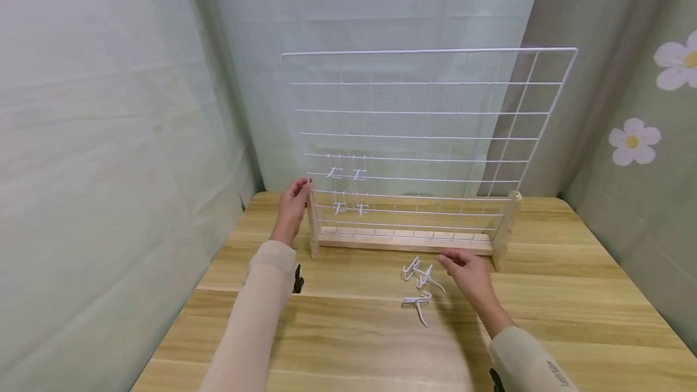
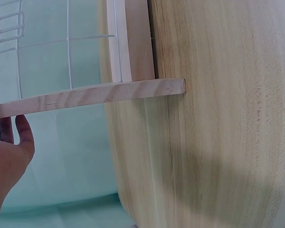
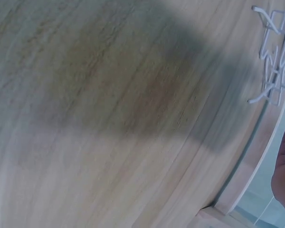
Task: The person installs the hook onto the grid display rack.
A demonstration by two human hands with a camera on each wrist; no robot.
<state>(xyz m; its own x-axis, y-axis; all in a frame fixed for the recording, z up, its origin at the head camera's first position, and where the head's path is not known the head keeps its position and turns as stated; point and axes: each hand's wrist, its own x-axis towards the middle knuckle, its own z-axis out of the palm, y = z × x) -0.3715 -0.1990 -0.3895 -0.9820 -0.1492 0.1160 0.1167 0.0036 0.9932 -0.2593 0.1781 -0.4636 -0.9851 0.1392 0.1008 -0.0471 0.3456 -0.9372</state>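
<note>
A white wire grid rack point(image 1: 425, 51) stands upright between two wooden side posts point(image 1: 313, 228). My left hand point(image 1: 292, 207) touches the upper end of the left post; in the left wrist view its thumb and fingertips meet the outer face of that post point(image 2: 95, 95). Several white wire hooks point(image 1: 360, 209) hang in two rows at the grid's lower left. Three loose hooks point(image 1: 417, 300) lie on the table in front of the rack. Just right of them, my right hand point(image 1: 469, 277) hovers with loosely bent fingers and nothing visible in them.
A wooden base bar point(image 1: 392, 245) joins the two posts at the bottom. The rack stands toward the far side of a wood-grain table point(image 1: 566, 283). Pale green curtains point(image 1: 130, 156) enclose the table at the left, back and right.
</note>
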